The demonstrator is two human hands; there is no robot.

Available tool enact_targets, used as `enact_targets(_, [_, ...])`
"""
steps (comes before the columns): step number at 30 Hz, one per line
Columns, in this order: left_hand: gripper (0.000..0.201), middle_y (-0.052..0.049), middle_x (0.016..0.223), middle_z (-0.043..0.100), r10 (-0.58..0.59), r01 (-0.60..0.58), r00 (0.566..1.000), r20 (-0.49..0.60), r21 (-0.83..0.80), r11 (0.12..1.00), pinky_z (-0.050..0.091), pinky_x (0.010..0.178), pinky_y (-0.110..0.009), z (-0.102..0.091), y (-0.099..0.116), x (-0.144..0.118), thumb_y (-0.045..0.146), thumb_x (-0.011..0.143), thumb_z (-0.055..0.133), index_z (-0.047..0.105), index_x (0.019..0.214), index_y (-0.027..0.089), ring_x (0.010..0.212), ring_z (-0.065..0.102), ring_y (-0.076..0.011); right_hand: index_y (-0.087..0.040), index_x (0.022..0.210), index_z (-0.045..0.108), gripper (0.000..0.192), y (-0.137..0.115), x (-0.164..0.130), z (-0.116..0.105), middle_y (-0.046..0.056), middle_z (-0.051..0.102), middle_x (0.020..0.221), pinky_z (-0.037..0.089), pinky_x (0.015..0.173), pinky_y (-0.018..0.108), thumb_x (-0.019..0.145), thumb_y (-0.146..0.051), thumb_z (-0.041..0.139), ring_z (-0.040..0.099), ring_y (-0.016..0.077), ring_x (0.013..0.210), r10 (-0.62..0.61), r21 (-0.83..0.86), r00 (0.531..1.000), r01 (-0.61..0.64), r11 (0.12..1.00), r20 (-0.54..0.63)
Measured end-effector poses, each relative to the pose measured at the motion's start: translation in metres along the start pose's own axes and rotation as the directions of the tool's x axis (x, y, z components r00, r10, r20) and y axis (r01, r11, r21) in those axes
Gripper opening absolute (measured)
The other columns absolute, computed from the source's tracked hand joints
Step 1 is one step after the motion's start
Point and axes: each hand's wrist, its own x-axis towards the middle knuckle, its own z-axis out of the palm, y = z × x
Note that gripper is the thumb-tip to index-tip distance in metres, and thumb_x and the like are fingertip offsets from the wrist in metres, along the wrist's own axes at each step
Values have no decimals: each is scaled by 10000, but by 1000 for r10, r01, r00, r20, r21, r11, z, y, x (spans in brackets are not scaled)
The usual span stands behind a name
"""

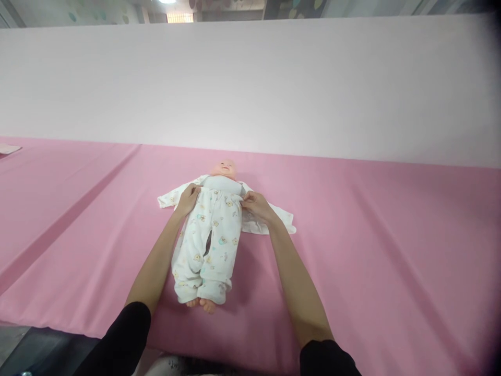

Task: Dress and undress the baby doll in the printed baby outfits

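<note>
A baby doll (225,168) lies on its back on the pink cover, head toward the wall and bare feet toward me. White patterned pants (219,235) cover its legs and reach up over the belly, with a dark gap at the crotch. My left hand (189,198) pinches the waistband at its left side. At the right side of the waistband, my right hand (255,204) grips the cloth between thumb and fingers. A white patterned top (172,197) lies spread open under the doll, its sleeves out to both sides.
The pink cover (352,250) has long creases and ends at a front edge near me. Behind it stands a plain white wall panel (250,83). A pale flat item (8,149) lies at the far left edge.
</note>
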Motion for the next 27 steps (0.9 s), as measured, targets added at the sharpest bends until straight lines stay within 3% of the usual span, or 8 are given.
enact_targets(4, [203,11,777,558,-11,16,998,-54,90,996,367,739,-265,2,-6,7,354,917,415,501,811,203,778,506,-150,-206,708,401,242,14,14,8,-14,568,678,504,666,296,708,-319,616,582,159,680,-7,-36,985,1,999,-174])
enact_targets(10, [197,-6,792,568,-1,25,993,-115,213,977,374,729,-271,14,-9,18,324,949,347,474,858,203,781,524,-158,-217,769,373,120,20,39,21,-30,451,660,363,615,267,831,-239,474,456,164,641,-146,-335,917,14,942,-372])
enact_targets(15, [249,-42,784,604,33,-4,997,-75,351,936,405,752,-316,18,-3,18,306,962,297,500,865,200,773,547,-191,-211,719,389,145,11,44,20,2,459,710,338,771,314,755,-72,410,452,202,784,-357,-607,903,147,781,-240])
enact_targets(18, [247,-117,1131,605,94,-63,994,-49,440,896,362,939,-403,17,0,17,313,952,350,552,879,191,1081,500,-255,-206,758,427,121,12,46,12,19,529,769,342,871,359,752,-87,450,486,220,852,-411,-676,892,185,714,-190])
enact_targets(21, [254,-99,1437,406,129,-98,991,-28,497,862,253,1053,-481,16,3,19,335,959,356,571,951,200,1290,342,-292,-195,852,513,120,17,48,1,14,595,777,358,930,397,758,-120,507,549,218,855,-399,-692,901,176,700,-174])
enact_targets(24, [265,-97,1327,519,127,-128,991,40,533,837,262,1042,-488,14,5,21,312,977,309,550,1012,208,1231,428,-255,-196,856,593,78,18,50,-7,19,639,805,393,937,391,785,-202,561,591,209,862,-363,-691,920,165,704,-151])
enact_targets(27, [271,-88,1151,608,125,-154,988,90,580,800,312,984,-444,11,6,23,289,985,285,537,1036,203,1132,505,-226,-190,784,620,57,16,52,-13,63,634,1041,377,987,359,766,-241,604,541,222,1075,-358,-699,922,161,697,-144])
